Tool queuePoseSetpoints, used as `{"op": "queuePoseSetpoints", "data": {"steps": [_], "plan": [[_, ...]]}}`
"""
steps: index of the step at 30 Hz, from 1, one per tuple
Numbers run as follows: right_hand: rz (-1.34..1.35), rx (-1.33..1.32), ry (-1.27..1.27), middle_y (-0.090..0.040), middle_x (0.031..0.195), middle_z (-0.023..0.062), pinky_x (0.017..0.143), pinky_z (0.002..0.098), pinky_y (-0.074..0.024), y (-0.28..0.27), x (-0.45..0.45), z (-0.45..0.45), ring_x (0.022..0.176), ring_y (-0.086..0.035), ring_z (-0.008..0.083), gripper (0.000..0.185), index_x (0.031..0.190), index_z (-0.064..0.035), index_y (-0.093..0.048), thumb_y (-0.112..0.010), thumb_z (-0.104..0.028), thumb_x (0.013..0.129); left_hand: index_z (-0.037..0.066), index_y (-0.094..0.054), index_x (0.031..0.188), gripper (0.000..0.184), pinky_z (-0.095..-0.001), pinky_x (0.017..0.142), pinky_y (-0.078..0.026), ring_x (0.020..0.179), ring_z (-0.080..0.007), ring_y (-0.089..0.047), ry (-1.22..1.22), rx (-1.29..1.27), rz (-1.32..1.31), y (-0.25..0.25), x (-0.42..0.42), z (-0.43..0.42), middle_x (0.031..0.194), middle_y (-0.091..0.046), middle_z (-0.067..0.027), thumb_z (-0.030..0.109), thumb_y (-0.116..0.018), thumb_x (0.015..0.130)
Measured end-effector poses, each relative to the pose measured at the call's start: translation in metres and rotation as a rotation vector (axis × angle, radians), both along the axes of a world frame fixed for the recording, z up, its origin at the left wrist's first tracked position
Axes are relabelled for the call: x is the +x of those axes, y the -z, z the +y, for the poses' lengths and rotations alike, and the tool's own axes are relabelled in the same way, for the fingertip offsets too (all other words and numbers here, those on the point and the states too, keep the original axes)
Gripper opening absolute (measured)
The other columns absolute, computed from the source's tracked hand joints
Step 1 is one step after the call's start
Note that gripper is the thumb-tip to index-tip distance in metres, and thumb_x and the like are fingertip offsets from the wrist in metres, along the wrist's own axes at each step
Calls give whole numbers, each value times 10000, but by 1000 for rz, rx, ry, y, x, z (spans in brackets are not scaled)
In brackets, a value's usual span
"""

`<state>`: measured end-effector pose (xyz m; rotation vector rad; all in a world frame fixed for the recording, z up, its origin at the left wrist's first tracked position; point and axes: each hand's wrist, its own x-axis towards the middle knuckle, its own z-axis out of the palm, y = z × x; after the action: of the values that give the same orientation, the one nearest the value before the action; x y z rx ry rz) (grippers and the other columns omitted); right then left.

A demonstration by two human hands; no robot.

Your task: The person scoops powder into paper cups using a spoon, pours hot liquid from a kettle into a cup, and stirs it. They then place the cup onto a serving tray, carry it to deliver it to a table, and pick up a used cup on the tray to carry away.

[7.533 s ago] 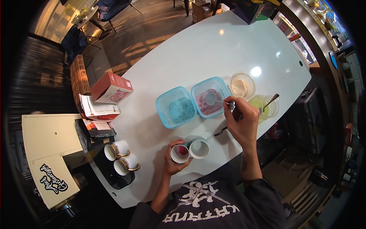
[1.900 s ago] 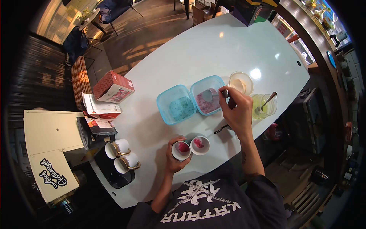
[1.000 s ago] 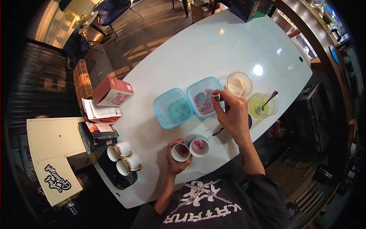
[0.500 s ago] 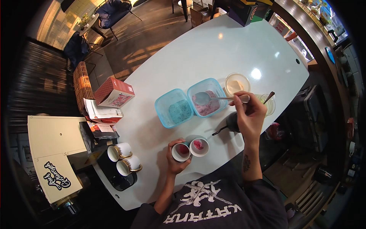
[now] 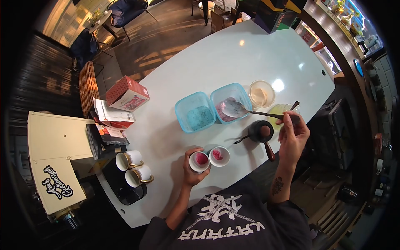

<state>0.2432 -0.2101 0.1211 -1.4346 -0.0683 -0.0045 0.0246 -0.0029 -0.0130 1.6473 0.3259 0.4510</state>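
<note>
My left hand point(image 5: 193, 171) is wrapped round a white cup point(image 5: 199, 162) with dark pink contents. A second white cup point(image 5: 219, 156), also with pink bits inside, stands against it on the right. My right hand point(image 5: 294, 132) grips the dark handle of a metal spoon point(image 5: 235, 109). The spoon's bowl hangs over a blue-rimmed tub of pinkish powder point(image 5: 225, 118); whether it carries any powder I cannot tell. Left of that tub sits a similar tub with blue-green contents point(image 5: 198, 118). Below my right hand's spoon stands a dark pot point(image 5: 260, 132) with a wooden handle.
Behind the spoon are a round container with beige contents point(image 5: 261, 93) and a glass of green liquid point(image 5: 276, 112), partly hidden. Two white-and-gold mugs point(image 5: 132, 161) lie on a black tray point(image 5: 135, 195) at left. A red box point(image 5: 128, 93) and a black box point(image 5: 271, 21) stand farther off.
My right hand has moved right and toward me, lifting the spoon from the pinkish powder. The dark pot now shows more fully. Pink bits now lie in the right cup, which earlier showed none.
</note>
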Motion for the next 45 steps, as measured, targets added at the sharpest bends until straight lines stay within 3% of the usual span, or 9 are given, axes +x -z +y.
{"op": "queuePoseSetpoints", "data": {"steps": [14, 28, 41, 45], "plan": [[-1, -109, -160, -675, 726, 111, 437, 207, -376, -12, -55, -43, 471, -516, 74, 133, 1003, 50, -667, -638, -73, 959, 34, -487, 1253, 704, -379, 1047, -426, 1200, -259, -556, 1, -39, -29, 7, -1, 0, 1256, -559, -155, 12, -795, 620], [-238, -382, -347, -703, 758, 109, 502, 208, -440, -14, -72, -36, 546, -615, 109, 112, 945, 72, -691, -634, 96, 852, 35, -483, 1251, 688, -373, 1028, -444, 1169, -252, -585, 25, 112, -5, -6, 2, 3, 1256, -568, -151, -13, -800, 642], [-286, -347, -357, -707, 780, 127, 506, 224, -467, -17, -71, -36, 567, -635, 122, 113, 947, 74, -698, -635, 95, 855, 37, -491, 1242, 670, -365, 1014, -449, 1156, -239, -586, 25, 32, 18, -5, 0, 3, 1251, -573, -135, 5, -795, 645], [-193, -143, -129, -681, 743, 128, 455, 226, -436, -20, -63, -37, 529, -593, 113, 112, 1002, 76, -663, -612, 14, 923, 39, -491, 1245, 677, -356, 1004, -454, 1141, -229, -591, 29, 49, -2, -4, 0, 3, 1250, -571, -123, 12, -790, 639]]}}
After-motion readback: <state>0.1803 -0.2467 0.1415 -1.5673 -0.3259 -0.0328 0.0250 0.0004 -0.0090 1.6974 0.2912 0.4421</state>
